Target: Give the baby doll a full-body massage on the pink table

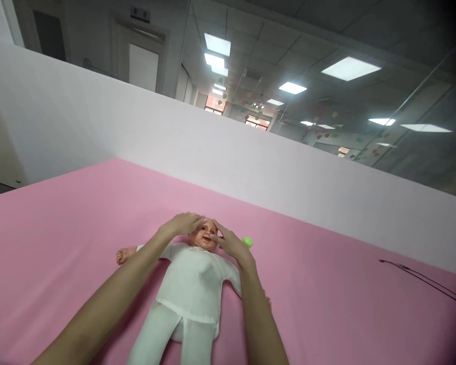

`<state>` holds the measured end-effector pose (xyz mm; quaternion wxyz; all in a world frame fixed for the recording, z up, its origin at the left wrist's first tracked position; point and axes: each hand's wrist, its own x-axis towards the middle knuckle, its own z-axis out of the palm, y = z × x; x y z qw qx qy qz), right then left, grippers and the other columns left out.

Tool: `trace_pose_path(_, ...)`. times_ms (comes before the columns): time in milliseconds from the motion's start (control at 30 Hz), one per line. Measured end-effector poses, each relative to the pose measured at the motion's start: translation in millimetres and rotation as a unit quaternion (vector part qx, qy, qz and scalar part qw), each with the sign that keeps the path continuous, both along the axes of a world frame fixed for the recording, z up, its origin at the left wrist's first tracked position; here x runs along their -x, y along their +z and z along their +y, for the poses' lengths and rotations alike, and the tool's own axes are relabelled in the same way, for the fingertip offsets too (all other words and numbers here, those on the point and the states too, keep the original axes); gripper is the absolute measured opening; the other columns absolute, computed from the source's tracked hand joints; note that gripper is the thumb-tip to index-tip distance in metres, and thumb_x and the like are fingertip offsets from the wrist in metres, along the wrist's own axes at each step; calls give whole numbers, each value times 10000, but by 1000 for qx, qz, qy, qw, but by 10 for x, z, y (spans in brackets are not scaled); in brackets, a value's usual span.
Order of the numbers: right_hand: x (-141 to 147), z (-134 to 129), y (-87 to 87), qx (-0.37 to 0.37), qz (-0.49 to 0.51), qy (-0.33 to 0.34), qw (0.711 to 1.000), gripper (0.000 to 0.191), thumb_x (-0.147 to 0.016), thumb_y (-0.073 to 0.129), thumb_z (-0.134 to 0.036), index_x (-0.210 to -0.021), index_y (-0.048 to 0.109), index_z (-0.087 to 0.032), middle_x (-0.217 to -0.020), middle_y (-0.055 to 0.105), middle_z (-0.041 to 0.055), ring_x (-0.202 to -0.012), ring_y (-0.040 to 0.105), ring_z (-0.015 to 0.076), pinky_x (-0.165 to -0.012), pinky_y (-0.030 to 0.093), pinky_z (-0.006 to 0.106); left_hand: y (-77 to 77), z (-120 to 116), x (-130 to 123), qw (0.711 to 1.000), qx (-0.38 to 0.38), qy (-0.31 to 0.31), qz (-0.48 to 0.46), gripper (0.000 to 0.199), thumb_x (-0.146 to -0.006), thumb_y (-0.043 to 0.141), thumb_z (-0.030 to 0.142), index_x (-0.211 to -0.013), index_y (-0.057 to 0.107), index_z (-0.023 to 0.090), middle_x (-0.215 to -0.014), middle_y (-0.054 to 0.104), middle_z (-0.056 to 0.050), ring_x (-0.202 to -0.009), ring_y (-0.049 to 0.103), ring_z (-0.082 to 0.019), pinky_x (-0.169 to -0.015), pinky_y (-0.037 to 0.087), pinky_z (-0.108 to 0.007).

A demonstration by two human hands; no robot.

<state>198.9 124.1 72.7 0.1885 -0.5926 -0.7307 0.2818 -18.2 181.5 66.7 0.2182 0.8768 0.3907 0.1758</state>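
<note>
A baby doll in a white top and trousers lies face up, its arms spread to the sides. My left hand rests against the upper left of the doll's head, fingers stretched over the forehead. On the other side of the face is my right hand, its fingers extended to the forehead and the thumb apart near the cheek. The doll's eyes and mouth show between my hands. My right forearm covers part of the doll's arm on that side.
A pink cover lies under the doll. Close to my right hand sits a small green ball-like object. A thin black cord lies at the far right. Behind the surface runs a low white partition.
</note>
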Motion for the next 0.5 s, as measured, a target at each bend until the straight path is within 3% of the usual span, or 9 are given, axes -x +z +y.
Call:
trace_pose_path(100, 65, -128, 4, -27, -1, -19, 999, 640, -987, 526, -549, -1553, 440, -261, -1296, 690, 102, -1160, 641, 302, -988, 476, 427, -65, -146, 93, 999, 45, 2, 1, 487, -1012, 311, 497, -1308, 608, 249, -1019, 745, -105, -821, 679, -266, -681, 427, -319)
trace_pose_path(200, -18, -357, -81, -26, -6, -68, 997, 676, -982, 502, -601, -1555, 432, -248, -1382, 649, 133, -1205, 633, 330, -986, 479, 444, -175, -326, 383, 996, 92, 16, 2, 564, -998, 314, 603, -1388, 582, 296, -1166, 740, -123, -983, 699, -306, -773, 467, -342)
trace_pose_path(300, -300, -663, -242, -1, -31, -120, 992, 673, -960, 512, -619, -1515, 495, -238, -1446, 605, 149, -1248, 613, 348, -994, 474, 461, -306, -480, 824, 992, 93, 76, 27, 621, -941, 417, 655, -1409, 595, 287, -1314, 689, -150, -1131, 660, -356, -842, 466, -371)
trace_pose_path(433, -787, -1014, -463, 22, -87, -176, 980, 580, -915, 552, -605, -1331, 639, -210, -1295, 678, 150, -1214, 616, 360, -979, 475, 468, -505, -573, 1387, 982, 112, 131, 76, 512, -787, 633, 612, -1145, 717, 255, -1135, 723, -131, -943, 678, -339, -727, 438, -348)
trace_pose_path(500, -976, -1138, -532, 23, -119, -192, 974, 498, -926, 508, -613, -1112, 708, -197, -1194, 693, 154, -1137, 633, 350, -945, 481, 452, -604, -583, 1571, 979, 106, 154, 82, 373, -700, 714, 537, -937, 710, 249, -1023, 715, -101, -864, 657, -313, -673, 398, -329)
